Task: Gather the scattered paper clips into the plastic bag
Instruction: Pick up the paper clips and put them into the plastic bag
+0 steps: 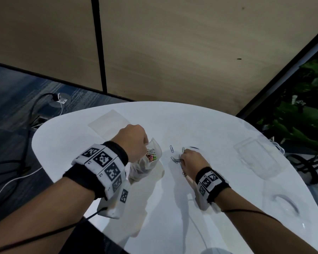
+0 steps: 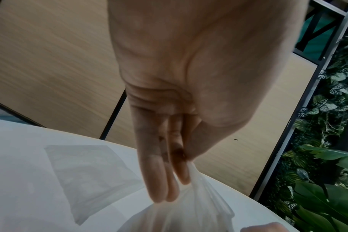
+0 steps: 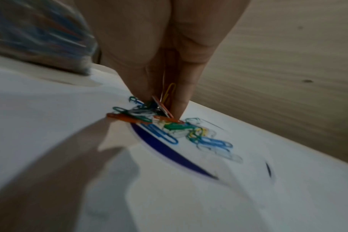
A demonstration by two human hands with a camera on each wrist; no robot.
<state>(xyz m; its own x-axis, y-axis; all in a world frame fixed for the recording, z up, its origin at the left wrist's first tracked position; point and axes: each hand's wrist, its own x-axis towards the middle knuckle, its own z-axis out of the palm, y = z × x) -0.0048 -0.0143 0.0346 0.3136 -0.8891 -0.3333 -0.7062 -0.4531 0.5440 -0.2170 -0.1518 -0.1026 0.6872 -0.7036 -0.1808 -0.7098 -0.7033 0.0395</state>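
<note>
My left hand (image 1: 134, 142) pinches the rim of a clear plastic bag (image 1: 147, 162) and holds it up over the white table (image 1: 81, 143); coloured clips show inside its mouth. In the left wrist view the thumb and fingers (image 2: 163, 180) pinch the bag (image 2: 191, 208) at its top edge. My right hand (image 1: 191, 160) is down on the table to the right of the bag, and its fingertips (image 3: 179, 103) pinch several coloured paper clips (image 3: 163, 113) out of a loose pile (image 3: 199, 135). One more clip (image 1: 171, 149) lies alone between the hands.
A flat empty clear bag (image 1: 108, 123) lies at the table's far left. A clear plastic box (image 1: 257, 156) sits at the right edge. Wood-grain partitions stand behind the table, plants (image 1: 301, 116) at the right, cables on the floor at the left.
</note>
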